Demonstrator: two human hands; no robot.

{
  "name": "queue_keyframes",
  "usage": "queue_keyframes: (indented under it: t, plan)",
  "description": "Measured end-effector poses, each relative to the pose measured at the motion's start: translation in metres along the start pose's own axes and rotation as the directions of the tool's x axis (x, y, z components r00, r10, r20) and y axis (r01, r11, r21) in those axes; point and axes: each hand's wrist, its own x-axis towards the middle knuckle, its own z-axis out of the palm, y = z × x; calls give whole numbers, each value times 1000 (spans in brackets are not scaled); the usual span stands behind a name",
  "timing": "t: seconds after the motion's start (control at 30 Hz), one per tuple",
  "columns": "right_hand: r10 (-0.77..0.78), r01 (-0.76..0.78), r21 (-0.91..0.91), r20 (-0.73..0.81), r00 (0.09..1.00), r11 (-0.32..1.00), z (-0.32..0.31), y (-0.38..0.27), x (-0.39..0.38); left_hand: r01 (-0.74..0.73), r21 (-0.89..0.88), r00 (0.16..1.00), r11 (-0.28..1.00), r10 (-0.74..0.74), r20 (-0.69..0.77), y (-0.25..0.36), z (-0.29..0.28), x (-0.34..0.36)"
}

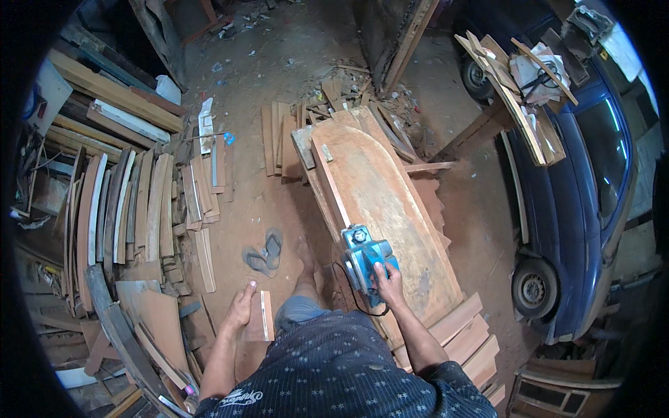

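Note:
My left hand [243,305] grips a short wooden board [267,317] low beside my legs, left of the bench. My right hand [387,282] is closed on the handle of a blue electric planer [366,252], with a black cord hanging from it. The planer rests over a long, narrow wooden strip [331,182] along the left edge of a worn wooden bench top [387,195].
Stacked planks [125,202] line the left side. A pair of sandals [262,258] lies on the floor. Offcuts [345,87] are piled beyond the bench, and more boards [467,331] at its near right. A blue car [578,230] and a board-laden post [523,83] stand right.

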Motion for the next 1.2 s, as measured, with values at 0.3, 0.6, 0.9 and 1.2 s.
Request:
queue_keyframes:
  t: [0.3,0.6,0.9,1.2]
  plan:
    - [-37,37,-28,12,999,999,47,-38,61,88,-60,996,994,-88,9,-10,-4,14]
    - [-73,72,-64,-8,997,995,114,-64,188,118,-26,991,993,-119,-53,4,-12,12]
    - [-35,37,-42,50,998,998,154,-127,276,156,128,988,980,-157,-3,-8,-24,33]
    - [77,-75,-31,75,994,997,62,-43,98,-17,96,999,995,13,40,19,0,35]
